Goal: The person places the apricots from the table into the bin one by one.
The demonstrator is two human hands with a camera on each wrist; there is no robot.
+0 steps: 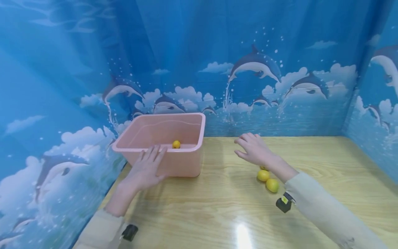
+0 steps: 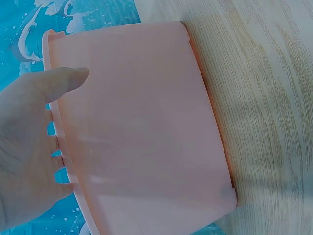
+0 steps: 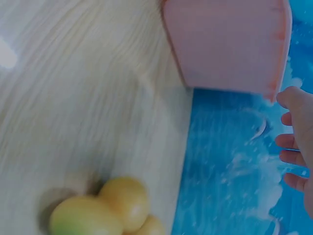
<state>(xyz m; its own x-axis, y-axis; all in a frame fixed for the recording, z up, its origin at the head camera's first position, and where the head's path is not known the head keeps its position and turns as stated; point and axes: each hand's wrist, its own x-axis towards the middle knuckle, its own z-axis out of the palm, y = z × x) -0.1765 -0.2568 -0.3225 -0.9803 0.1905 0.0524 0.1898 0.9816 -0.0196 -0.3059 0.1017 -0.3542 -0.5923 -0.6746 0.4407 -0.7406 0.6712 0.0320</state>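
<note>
A pink plastic bin [image 1: 183, 164] stands at the left of the table, with one yellow fruit [image 1: 176, 144] inside it. My left hand [image 1: 144, 173] rests at its near rim, fingers straight and spread across the edge, the thumb apart along the outer wall in the left wrist view. To the right of the bin, my right hand [image 1: 253, 149] hovers above the table with loosely bent fingers and nothing visible in them. Below its wrist lie a yellow fruit [image 1: 263, 175] and a greenish-yellow fruit [image 1: 272, 185], close together. A third beside them is mostly hidden by the forearm.
The wooden table [image 1: 199, 207] carries a bright light reflection near its front. A blue dolphin-print curtain [image 1: 192, 52] hangs behind the table and along both sides. Small dark devices hang at both sleeve cuffs.
</note>
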